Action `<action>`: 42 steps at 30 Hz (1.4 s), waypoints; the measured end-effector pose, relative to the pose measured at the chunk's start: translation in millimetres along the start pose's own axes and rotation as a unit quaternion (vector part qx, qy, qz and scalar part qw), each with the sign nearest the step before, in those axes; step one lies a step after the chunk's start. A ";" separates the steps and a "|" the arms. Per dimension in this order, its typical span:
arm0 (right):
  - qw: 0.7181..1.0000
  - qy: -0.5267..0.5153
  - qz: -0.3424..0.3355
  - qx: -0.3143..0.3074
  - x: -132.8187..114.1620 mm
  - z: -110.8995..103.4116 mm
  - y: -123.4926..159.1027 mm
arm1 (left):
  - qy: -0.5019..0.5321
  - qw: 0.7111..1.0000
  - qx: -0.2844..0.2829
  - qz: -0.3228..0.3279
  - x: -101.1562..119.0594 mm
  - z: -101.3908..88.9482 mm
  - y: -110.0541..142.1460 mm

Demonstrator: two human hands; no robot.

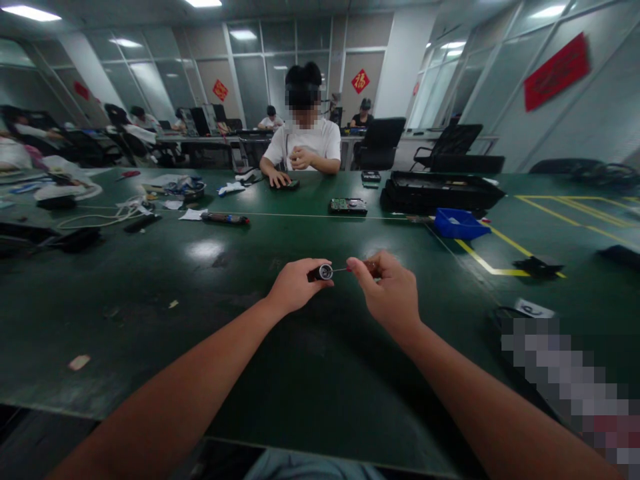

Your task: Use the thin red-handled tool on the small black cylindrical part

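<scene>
Well, grn table (320,380) under R hand (393,290), glass partitions (250,87) bhd.

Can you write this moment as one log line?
Left hand: holds dark cylinder; right hand: holds thin-shafted tool, pointed at cylinder's end; contact: unclear; below: green table

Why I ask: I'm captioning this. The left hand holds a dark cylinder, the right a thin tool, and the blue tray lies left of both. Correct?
Not quite. The left hand holds a dark cylinder, the right hand a thin tool, but the head view shows the blue tray right of both.
</scene>
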State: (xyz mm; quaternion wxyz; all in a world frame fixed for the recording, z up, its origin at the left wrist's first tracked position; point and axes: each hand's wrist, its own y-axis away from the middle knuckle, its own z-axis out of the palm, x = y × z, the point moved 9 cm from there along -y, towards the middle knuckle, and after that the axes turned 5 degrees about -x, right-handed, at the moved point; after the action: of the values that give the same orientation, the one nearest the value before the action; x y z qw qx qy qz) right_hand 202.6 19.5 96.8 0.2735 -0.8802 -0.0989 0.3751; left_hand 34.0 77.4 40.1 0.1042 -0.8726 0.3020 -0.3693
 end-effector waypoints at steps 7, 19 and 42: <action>0.999 0.036 -0.028 -0.003 -3.8 1.8 1.9 | 0.005 1.000 -0.003 0.002 -0.5 0.6 0.2; 0.991 -0.028 -0.091 -0.093 -18.3 15.1 4.3 | 0.016 1.000 -0.004 -0.001 -4.3 4.0 -0.4; 0.912 -0.380 0.151 0.009 57.5 32.0 -2.3 | 0.043 0.998 0.039 0.002 -0.3 -6.1 -0.2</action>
State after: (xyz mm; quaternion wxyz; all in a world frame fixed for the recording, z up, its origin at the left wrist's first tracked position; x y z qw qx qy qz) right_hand 220.1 56.2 45.0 0.1637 -0.6729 -0.0583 0.7191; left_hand 29.6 78.0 44.3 0.1263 -0.8508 0.2928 -0.4176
